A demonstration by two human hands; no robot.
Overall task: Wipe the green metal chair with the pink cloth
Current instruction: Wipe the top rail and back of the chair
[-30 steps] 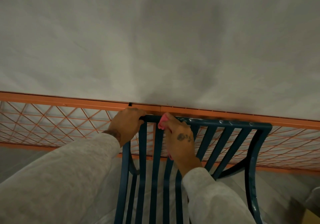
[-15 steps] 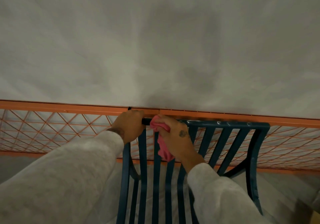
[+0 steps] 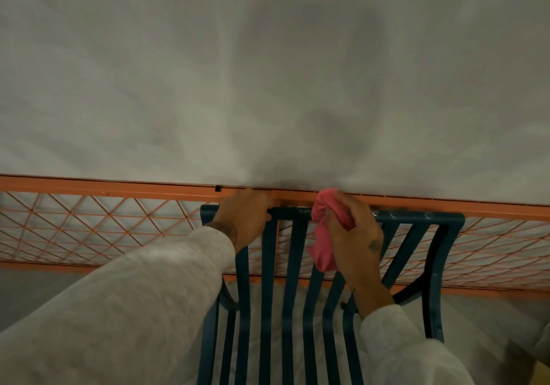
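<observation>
1. Sleeves: a grey left sleeve and a grey right sleeve enter from the lower edge. They cover the chair's lower left side and part of its right slats.
2. Chair: dark green metal, at lower centre. The slats run from the camera up to the top rail. The top rail is the long axis here and runs left to right.
3. Left hand: fingers are curled over the top rail near its left end and grip it.
4. Right hand: fingers are closed round the bunched cloth and hold it against the middle of the top rail. A pink tail hangs down over the slats.
5. Mesh panel: orange, diamond-patterned, directly behind the chair. Its upper bar lies parallel to the top rail and just beside it. A small black clip sits on this bar.
6. Floor: grey and mottled beyond the panel.
</observation>
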